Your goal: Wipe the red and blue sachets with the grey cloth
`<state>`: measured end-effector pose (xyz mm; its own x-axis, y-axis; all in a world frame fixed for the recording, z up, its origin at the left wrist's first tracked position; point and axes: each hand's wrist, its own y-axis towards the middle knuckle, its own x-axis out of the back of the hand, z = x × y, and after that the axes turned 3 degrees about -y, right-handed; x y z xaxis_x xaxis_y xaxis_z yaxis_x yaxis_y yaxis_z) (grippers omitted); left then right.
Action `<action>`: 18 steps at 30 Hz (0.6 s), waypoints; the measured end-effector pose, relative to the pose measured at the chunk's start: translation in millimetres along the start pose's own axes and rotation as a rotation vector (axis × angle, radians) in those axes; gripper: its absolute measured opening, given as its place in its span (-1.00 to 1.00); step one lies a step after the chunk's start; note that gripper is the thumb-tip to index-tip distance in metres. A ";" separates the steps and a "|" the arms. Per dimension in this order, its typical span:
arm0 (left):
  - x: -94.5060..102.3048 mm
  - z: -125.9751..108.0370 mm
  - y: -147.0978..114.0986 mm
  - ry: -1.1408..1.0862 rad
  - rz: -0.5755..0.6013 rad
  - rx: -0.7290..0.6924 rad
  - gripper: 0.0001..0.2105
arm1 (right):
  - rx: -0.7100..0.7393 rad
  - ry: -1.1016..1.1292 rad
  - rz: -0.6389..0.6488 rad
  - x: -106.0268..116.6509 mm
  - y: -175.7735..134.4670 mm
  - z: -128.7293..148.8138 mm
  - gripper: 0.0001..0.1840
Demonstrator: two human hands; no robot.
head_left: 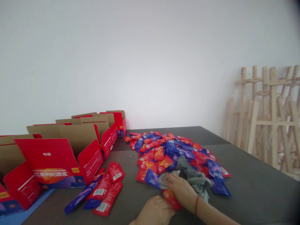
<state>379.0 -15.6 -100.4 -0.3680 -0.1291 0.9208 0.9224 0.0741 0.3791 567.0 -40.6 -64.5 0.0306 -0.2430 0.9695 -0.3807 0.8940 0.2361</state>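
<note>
A red and orange pouch (172,200) lies on the dark table between my two hands. My left hand (156,211) is closed at its lower end, the fingertips partly hidden. With a red cord on the wrist, my right hand (178,189) grips a grey-green cloth (197,179) over the upper part of the same pouch. The cloth spreads to the right across other pouches. Just beyond it rises a wide heap of red and blue pouches (154,145). A blue pouch (152,178) lies right beside the cloth.
Open red cardboard boxes (56,162) stand in a row along the left, flaps up. In front of them is a small group of red and blue pouches (109,187). A blue sheet (38,204) lies under the nearest box. Wooden easels (273,125) stand beyond the table's right edge.
</note>
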 end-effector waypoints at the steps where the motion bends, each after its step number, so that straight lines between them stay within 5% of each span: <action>1: 1.3 -0.7 -0.6 -0.018 -0.012 0.008 -0.80 | -0.016 -0.005 0.004 -0.1 7.2 -3.5 -0.54; 5: 3.9 -1.6 -4.1 -0.083 -0.029 0.047 -0.82 | -0.020 -0.004 0.026 2.2 11.4 -9.5 -0.50; 12: 4.1 -1.0 -3.3 -0.108 0.049 0.082 -0.88 | 0.080 0.180 0.017 12.7 -37.5 5.0 -0.49; 18: 25.6 -3.6 3.5 -0.200 0.088 0.154 -0.91 | -0.229 0.169 -0.046 -3.6 -10.7 -13.7 -0.49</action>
<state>373.2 -22.2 -75.8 -0.3167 0.0811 0.9451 0.9290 0.2277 0.2918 583.7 -44.1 -69.6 0.2040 -0.2366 0.9499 -0.1577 0.9497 0.2705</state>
